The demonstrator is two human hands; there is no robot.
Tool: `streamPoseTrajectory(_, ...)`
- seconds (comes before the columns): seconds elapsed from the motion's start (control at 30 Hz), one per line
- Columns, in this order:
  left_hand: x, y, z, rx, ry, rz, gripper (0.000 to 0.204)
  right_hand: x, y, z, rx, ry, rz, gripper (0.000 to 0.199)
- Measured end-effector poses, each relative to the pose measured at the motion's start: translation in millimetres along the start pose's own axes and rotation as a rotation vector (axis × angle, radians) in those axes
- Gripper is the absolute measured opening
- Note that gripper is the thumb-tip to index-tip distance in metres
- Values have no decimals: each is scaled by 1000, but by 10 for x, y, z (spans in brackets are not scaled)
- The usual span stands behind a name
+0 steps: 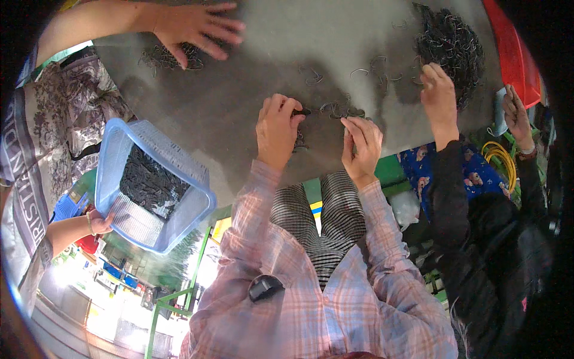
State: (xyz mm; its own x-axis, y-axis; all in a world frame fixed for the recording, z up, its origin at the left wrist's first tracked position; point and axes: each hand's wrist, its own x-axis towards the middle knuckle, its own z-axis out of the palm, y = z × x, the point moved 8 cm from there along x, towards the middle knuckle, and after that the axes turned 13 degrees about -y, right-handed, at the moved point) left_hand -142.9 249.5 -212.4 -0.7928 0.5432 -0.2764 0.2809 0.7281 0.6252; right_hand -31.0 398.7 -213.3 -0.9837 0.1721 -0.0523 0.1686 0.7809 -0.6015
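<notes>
My left hand (277,130) is over the near part of the grey table, thumb and fingers pinched together at a small dark piece (305,111). Opposite it, my right hand (362,148) has its fingertips pressed together beside a little group of thin, curved dark pieces (336,111). Whatever may be between the right fingertips is too small to make out. Just past my left thumb lie more small dark bits (300,142). Several loose, bent wire-like pieces (311,76) are scattered farther out on the table.
At the left, another person's hand holds a blue plastic basket (202,200) of small black pieces; their other hand spreads over a small pile (161,58). A co-worker's hand (439,102) at the right is by a large dark heap (451,51). A red container (519,66) stands beyond.
</notes>
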Motion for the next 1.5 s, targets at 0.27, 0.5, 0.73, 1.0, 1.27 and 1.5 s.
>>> streamPoseTrajectory(0.27,-213,220,-189,-152,-15,-52,22,-24,59,-65,48,36,15,36)
streamPoseTrajectory(0.5,-942,-36,-1892,166,774,-140,19,575,529,-280,-167,165,165,56)
streamPoseTrajectory(0.73,-769,-1093,-1684,69,563,-298,25,411,-164,524,10,-246,-135,62)
streamPoseTrajectory(1.0,-1014,-602,-1579,321,826,-291,18,921,3,164,-68,-25,-71,48)
streamPoseTrajectory(1.27,-1338,-257,0,28,92,-33,61,798,-550,865,-30,-390,-312,63)
streamPoseTrajectory(1.5,-953,-654,518,116,12,-130,127,305,-670,685,308,-465,-484,63)
